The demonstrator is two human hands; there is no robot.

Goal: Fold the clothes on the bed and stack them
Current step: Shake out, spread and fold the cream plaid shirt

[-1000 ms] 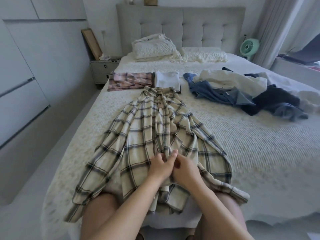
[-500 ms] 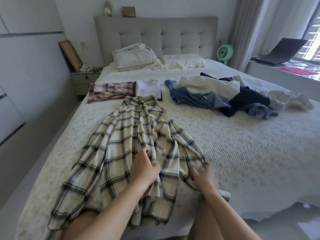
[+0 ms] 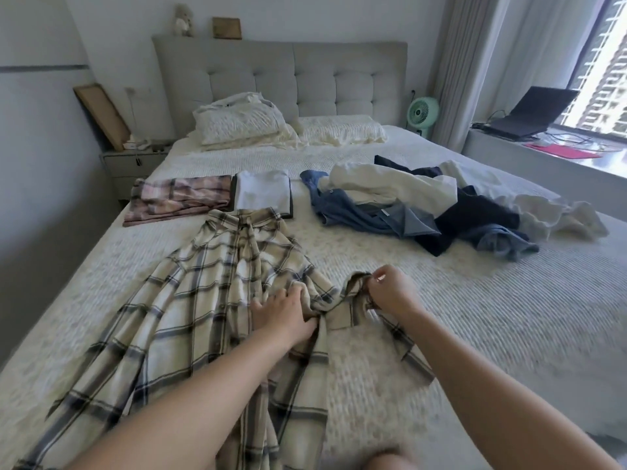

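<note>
The cream plaid shirt (image 3: 190, 310) lies spread on the bed (image 3: 475, 334), its long axis running from the foot edge toward the headboard, collar pointing at the headboard and hem hanging over the foot edge near the person. The left hand (image 3: 283, 315) presses on the shirt's front near the middle, fingers fairly straight, thumb tucked into a fold of cloth. The right hand (image 3: 390, 293) pinches the bunched right side of the shirt, fingers curled tight around the fabric and lifting it slightly off the bedspread.

Just beyond the collar sit 2 folded items side by side: a pink plaid garment (image 3: 179, 200) toward the bed's left edge and a white folded garment (image 3: 263, 193) touching the collar. An unfolded heap of blue, white and navy clothes (image 3: 424, 205) sprawls toward the right edge. No readable writing or labels.
</note>
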